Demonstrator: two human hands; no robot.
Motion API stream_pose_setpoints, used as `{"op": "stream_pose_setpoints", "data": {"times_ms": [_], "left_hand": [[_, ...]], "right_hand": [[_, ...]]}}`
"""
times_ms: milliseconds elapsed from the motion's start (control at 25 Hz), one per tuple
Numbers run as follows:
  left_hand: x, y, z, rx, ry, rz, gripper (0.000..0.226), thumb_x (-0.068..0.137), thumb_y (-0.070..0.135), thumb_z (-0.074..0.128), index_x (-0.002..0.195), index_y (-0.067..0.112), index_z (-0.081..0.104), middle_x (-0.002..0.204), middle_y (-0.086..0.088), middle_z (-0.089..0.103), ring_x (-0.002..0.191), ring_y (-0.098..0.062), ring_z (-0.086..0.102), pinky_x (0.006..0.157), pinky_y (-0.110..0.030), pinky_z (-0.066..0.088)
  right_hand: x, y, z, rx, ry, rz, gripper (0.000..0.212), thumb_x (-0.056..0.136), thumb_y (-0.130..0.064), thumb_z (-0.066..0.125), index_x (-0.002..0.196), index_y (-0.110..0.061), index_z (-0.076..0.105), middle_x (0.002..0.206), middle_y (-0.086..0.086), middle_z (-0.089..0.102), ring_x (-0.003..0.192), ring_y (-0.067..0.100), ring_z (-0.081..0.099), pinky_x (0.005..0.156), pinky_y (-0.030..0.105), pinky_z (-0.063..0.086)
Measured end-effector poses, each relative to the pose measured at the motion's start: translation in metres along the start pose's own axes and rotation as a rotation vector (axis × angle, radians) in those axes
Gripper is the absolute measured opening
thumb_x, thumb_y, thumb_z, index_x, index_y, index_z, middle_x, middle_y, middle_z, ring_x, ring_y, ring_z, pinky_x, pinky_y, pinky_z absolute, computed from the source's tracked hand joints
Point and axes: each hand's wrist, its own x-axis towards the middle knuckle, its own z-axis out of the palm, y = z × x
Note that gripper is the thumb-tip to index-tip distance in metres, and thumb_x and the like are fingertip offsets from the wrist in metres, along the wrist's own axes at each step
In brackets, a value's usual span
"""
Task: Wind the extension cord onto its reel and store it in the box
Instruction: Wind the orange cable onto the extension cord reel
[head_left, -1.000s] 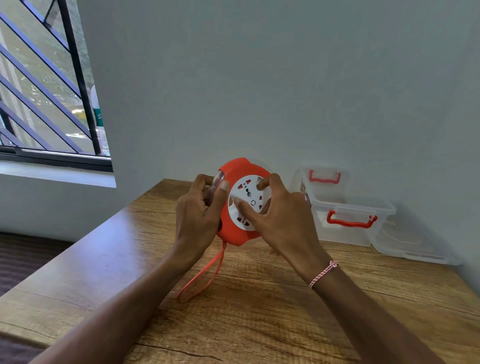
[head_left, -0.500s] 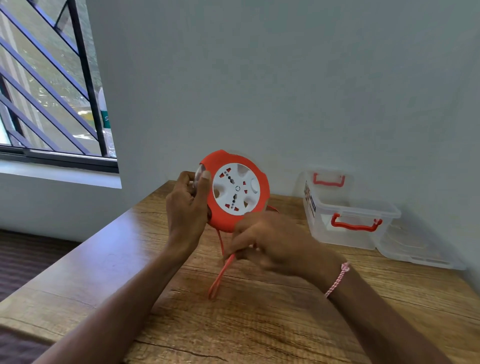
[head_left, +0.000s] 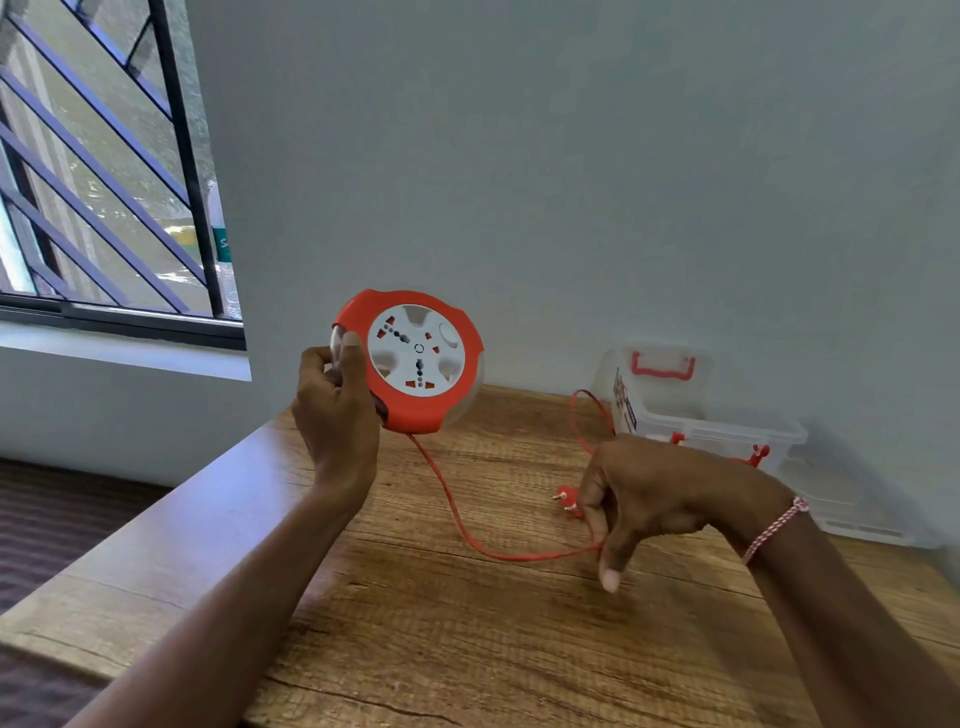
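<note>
My left hand (head_left: 337, 410) holds the round orange reel (head_left: 415, 364) upright above the table, its white socket face turned toward me. A thin orange cord (head_left: 457, 519) runs from the reel's underside down across the wood to my right hand (head_left: 649, 499), which pinches it near the table surface. The orange plug (head_left: 565, 498) shows just left of that hand, and a loop of cord (head_left: 584, 415) rises behind it. The clear plastic box (head_left: 691, 410) with red handles stands open at the back right, against the wall.
The wooden table (head_left: 467, 623) reaches from the wall to its near-left edge. The box's clear lid (head_left: 857, 514) lies flat to the right of the box. A barred window (head_left: 104, 182) with a sill is at the left.
My right hand has moved right and away from the reel, drawing out a longer stretch of cord, with the plug now in view. My left hand has lifted the reel slightly.
</note>
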Motion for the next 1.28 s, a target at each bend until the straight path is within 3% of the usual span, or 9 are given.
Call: {"op": "stream_pose_setpoints", "data": {"times_ms": [80,200,320,480,600,760,880,1080,1280], "left_hand": [[0.001,-0.001,0.0,-0.004,0.027,-0.014,0.026,0.109,0.051,0.049,0.115,0.026,0.053,0.095,0.022,0.064,0.081,-0.006,0.072,0.053,-0.004,0.051],[0.004,-0.002,-0.002,-0.014,0.056,-0.025,0.027,0.109,0.051,0.048,0.115,0.026,0.053,0.097,0.016,0.066,0.081,-0.006,0.072,0.053,-0.004,0.051],[0.006,-0.004,-0.002,-0.021,0.068,-0.021,0.028,0.109,0.052,0.048,0.118,0.026,0.053,0.106,0.008,0.068,0.083,-0.006,0.072,0.055,-0.005,0.053],[0.007,-0.006,-0.001,-0.013,0.068,-0.014,0.029,0.109,0.053,0.047,0.119,0.026,0.053,0.111,0.005,0.069,0.084,-0.006,0.073,0.057,-0.005,0.054],[0.008,-0.006,-0.001,-0.012,0.051,-0.023,0.028,0.109,0.052,0.048,0.119,0.026,0.053,0.11,0.005,0.069,0.086,-0.008,0.074,0.057,-0.006,0.055],[0.002,-0.003,0.002,-0.045,-0.051,-0.056,0.025,0.11,0.047,0.049,0.118,0.024,0.055,0.102,0.012,0.07,0.087,-0.012,0.076,0.056,-0.01,0.057],[-0.008,0.003,0.004,-0.056,-0.169,-0.021,0.023,0.111,0.045,0.05,0.108,0.022,0.056,0.092,0.006,0.072,0.072,-0.009,0.077,0.049,-0.014,0.054],[-0.035,0.013,0.01,-0.061,-0.35,0.165,0.022,0.102,0.056,0.051,0.098,0.035,0.055,0.083,-0.004,0.072,0.068,-0.021,0.077,0.047,-0.033,0.061],[-0.035,0.015,0.012,-0.045,-0.437,0.184,0.032,0.095,0.063,0.05,0.1,0.032,0.056,0.091,0.015,0.076,0.071,-0.012,0.079,0.053,-0.027,0.064]], "right_hand": [[0.001,-0.001,0.003,0.062,-0.066,0.022,0.023,0.063,-0.034,0.097,0.069,-0.029,0.075,0.072,-0.01,0.075,0.073,0.004,0.069,0.066,0.022,0.053],[-0.002,-0.001,0.002,0.17,-0.158,0.019,0.018,0.074,-0.027,0.091,0.089,-0.029,0.082,0.085,-0.012,0.079,0.088,0.002,0.072,0.075,0.018,0.054],[-0.001,-0.002,0.001,0.156,-0.22,-0.006,0.027,0.081,-0.02,0.085,0.107,-0.024,0.08,0.096,-0.008,0.08,0.095,0.002,0.072,0.092,0.027,0.056],[0.002,-0.004,0.005,0.153,-0.26,-0.016,0.03,0.081,-0.018,0.086,0.11,-0.023,0.078,0.101,-0.001,0.08,0.096,0.005,0.073,0.095,0.032,0.057],[0.009,-0.009,0.009,0.137,-0.042,-0.101,0.023,0.083,-0.028,0.084,0.106,-0.026,0.079,0.096,-0.006,0.079,0.09,0.005,0.072,0.089,0.032,0.057],[0.025,-0.021,0.018,0.056,0.684,-0.152,0.013,0.092,-0.032,0.076,0.096,-0.02,0.078,0.088,-0.008,0.076,0.077,0.005,0.069,0.077,0.033,0.061],[0.032,-0.029,0.025,-0.221,1.103,-0.209,0.028,0.097,-0.038,0.068,0.121,-0.024,0.068,0.111,-0.003,0.071,0.091,0.01,0.069,0.072,0.028,0.062],[0.04,-0.036,0.03,-0.5,1.123,-0.121,0.054,0.098,-0.045,0.061,0.147,-0.031,0.044,0.136,0.01,0.057,0.107,0.023,0.067,0.063,0.034,0.064],[0.033,-0.03,0.024,-0.753,1.046,-0.094,0.079,0.084,-0.039,0.081,0.153,-0.033,0.042,0.139,0.018,0.061,0.11,0.034,0.07,0.063,0.04,0.063]]}}
